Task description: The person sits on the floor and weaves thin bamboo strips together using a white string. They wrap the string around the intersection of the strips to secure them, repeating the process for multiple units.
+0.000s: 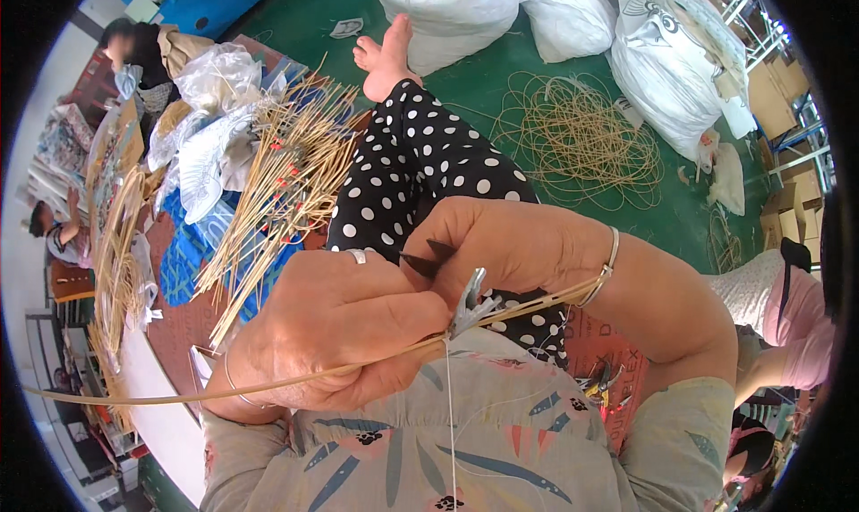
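Note:
My left hand (335,320) is closed on a thin, pale bamboo strip (134,401), which curves out to the left. Thin strips continue rightward to my right wrist. White thread (450,422) hangs straight down from a joint in them, just beside my left fingertips. A crumpled silvery-grey piece (469,304) stands up at this joint; its kind is unclear. Above it, my right hand (510,243) curls around a dark tool with two pointed blades (428,258), which looks like small snips. Its handles are hidden in the fingers.
A pile of bamboo sticks (286,181) lies left of my polka-dot trouser legs (429,154). Ahead right, a tangled coil of strips (582,145) rests on the green floor. White sacks (456,15) stand beyond. Small tools (608,387) lie beside my right elbow. Other people sit nearby.

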`<state>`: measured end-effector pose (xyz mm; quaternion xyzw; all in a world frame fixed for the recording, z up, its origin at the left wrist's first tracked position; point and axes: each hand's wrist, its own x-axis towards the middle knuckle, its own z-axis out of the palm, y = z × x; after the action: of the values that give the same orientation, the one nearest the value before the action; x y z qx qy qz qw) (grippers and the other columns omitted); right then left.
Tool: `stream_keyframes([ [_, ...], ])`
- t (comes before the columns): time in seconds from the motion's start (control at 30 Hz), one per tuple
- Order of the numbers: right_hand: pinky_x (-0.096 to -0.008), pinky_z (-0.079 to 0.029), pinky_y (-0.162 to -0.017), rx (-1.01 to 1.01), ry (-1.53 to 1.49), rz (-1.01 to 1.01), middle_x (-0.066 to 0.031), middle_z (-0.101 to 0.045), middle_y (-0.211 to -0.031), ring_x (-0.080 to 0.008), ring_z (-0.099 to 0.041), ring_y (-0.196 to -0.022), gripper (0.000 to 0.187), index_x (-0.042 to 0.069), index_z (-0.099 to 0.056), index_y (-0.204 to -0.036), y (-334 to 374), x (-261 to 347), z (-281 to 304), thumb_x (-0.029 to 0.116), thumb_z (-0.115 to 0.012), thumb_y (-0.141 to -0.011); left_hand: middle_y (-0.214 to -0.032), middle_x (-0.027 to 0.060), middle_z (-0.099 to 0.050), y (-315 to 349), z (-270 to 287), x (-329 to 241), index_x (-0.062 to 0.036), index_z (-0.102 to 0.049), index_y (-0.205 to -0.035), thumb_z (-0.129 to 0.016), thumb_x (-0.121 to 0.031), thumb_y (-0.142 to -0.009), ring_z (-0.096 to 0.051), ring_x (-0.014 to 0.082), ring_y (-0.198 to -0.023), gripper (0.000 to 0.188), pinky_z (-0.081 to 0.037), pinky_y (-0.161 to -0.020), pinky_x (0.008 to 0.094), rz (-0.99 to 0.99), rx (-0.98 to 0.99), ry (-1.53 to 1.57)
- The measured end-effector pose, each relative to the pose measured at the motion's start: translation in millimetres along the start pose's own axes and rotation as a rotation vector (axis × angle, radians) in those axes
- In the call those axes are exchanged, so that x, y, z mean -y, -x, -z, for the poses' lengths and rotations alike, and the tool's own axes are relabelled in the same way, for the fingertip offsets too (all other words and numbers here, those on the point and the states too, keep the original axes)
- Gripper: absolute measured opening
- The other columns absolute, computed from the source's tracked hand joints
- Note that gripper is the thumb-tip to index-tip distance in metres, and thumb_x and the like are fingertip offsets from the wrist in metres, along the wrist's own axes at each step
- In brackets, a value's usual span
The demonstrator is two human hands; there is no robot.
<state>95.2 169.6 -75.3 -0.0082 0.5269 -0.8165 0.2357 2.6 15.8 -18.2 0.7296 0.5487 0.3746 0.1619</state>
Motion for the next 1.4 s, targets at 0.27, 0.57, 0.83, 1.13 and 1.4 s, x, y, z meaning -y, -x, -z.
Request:
stream_keyframes([
  [0.27,-0.0189,-0.035,-0.046,-0.812,0.172,0.628,-0.0049,-0.058,-0.064,-0.0085,-0.05,-0.054,0.015,0.002,-0.059,-0.072,41,49,20,0.014,-0.053,-0.078,-0.065,0.0082,-0.056,13,8,5,-0.0013,-0.058,-0.074,-0.061,-0.002,-0.069,-0.053,0.023,-0.05,0.006,-0.039,-0.043,0.0299,-0.017,-0.318,-0.024],
  [0.57,-0.0279,-0.033,-0.043,-0.424,0.603,0.753,-0.0049,-0.047,-0.054,-0.0142,-0.048,-0.048,0.023,0.007,-0.049,-0.064,8,13,-46,0.019,-0.062,-0.078,-0.066,0.0082,-0.057,-1,-9,56,-0.0033,-0.055,-0.077,-0.059,0.0,-0.072,-0.053,0.0243,-0.051,0.008,-0.041,-0.046,0.0321,-0.025,-0.578,-0.234],
  [0.83,-0.0267,-0.037,-0.045,-0.379,0.507,0.814,-0.0049,-0.052,-0.059,-0.0148,-0.05,-0.051,0.016,0.005,-0.056,-0.075,29,16,-63,0.021,-0.057,-0.077,-0.066,0.0074,-0.056,3,9,2,-0.001,-0.058,-0.076,-0.062,-0.003,-0.067,-0.052,0.02,-0.048,0.011,-0.038,-0.039,0.0286,-0.176,-0.577,-0.184],
  [1.13,-0.0288,-0.041,-0.047,-0.688,1.242,0.914,-0.0057,-0.056,-0.066,-0.0207,-0.054,-0.054,0.014,0.004,-0.057,-0.077,40,35,-82,0.008,-0.063,-0.065,-0.069,0.0097,-0.054,9,4,-9,0.0021,-0.059,-0.076,-0.066,-0.006,-0.059,-0.05,0.0179,-0.044,0.021,-0.037,-0.035,0.0267,-0.344,-0.614,-0.096],
  [1.4,-0.0303,-0.04,-0.045,-0.888,1.024,0.933,-0.0081,-0.051,-0.061,-0.0236,-0.051,-0.05,0.011,0.004,-0.05,-0.071,-13,7,-33,-0.002,-0.058,-0.065,-0.071,0.0066,-0.056,8,-18,41,-0.0029,-0.056,-0.072,-0.058,0.002,-0.065,-0.054,0.022,-0.055,0.009,-0.039,-0.042,0.0311,-0.129,-0.62,-0.389],
])
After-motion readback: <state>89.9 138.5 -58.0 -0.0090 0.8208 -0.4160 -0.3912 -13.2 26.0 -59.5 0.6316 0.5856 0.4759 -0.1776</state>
